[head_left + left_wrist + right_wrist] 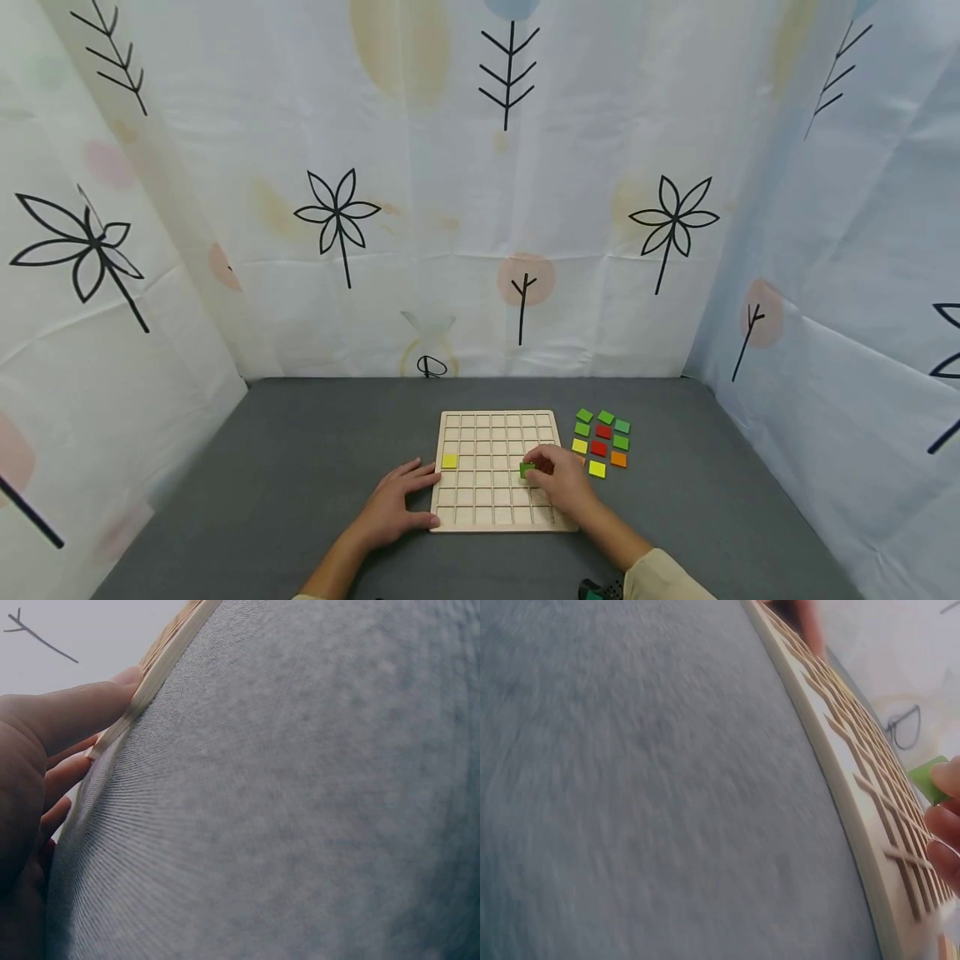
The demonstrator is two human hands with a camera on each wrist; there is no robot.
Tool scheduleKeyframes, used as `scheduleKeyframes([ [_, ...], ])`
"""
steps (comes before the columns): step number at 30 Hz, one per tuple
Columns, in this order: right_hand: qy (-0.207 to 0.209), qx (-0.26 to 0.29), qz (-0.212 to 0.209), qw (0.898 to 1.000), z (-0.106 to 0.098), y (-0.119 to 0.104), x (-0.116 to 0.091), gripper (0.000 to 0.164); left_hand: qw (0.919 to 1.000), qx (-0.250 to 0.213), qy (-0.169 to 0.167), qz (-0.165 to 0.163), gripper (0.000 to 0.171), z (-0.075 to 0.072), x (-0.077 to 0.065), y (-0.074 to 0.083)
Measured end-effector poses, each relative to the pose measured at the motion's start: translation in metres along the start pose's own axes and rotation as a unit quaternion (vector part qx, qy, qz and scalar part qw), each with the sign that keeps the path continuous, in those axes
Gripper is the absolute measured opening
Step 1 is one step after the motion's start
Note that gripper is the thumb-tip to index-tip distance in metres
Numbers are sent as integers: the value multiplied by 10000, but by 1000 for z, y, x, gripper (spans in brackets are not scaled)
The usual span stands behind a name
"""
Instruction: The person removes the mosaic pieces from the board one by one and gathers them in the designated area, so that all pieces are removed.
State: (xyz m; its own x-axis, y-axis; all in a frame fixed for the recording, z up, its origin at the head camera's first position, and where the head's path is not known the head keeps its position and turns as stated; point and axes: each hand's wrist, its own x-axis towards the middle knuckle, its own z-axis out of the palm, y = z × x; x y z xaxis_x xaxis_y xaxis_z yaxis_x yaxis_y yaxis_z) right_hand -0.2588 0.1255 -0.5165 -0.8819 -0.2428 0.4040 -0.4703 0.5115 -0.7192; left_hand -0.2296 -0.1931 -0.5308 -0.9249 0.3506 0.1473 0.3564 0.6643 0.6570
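A wooden grid board (491, 528) lies on the grey table. My left hand (392, 505) rests at its left side, thumb and fingertips touching the board's edge; in the left wrist view the thumb (90, 709) lies against the rim. My right hand (562, 482) pinches a green square tile (527, 471) above the right part of the grid. The right wrist view shows this green tile (928, 780) tilted between thumb and fingers, raised off the board. One yellow tile (449, 461) sits in a cell near the board's left edge.
Right of the board lie several loose tiles: green ones (606, 417), red ones (603, 431), yellow ones (597, 470) and an orange one (618, 459). A dark object (600, 590) shows by the right sleeve. Printed curtains (450, 333) stand behind the table and at both sides.
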Motion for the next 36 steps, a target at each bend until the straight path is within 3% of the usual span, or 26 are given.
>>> scheduleKeyframes([
  [16, 539, -485, -71, 9973, -48, 23, -6, 23, 10000, -32, -20, 13, 74, -1, 0, 1],
  [21, 731, -720, -227, 9945, -58, 31, -12, 25, 10000, -42, -52, -9, 73, -1, -1, 1],
  [36, 1016, -1263, -30, 9868, -79, 50, -37, 26, 10000, -45, -5, -22, 73, 0, 0, 1],
])
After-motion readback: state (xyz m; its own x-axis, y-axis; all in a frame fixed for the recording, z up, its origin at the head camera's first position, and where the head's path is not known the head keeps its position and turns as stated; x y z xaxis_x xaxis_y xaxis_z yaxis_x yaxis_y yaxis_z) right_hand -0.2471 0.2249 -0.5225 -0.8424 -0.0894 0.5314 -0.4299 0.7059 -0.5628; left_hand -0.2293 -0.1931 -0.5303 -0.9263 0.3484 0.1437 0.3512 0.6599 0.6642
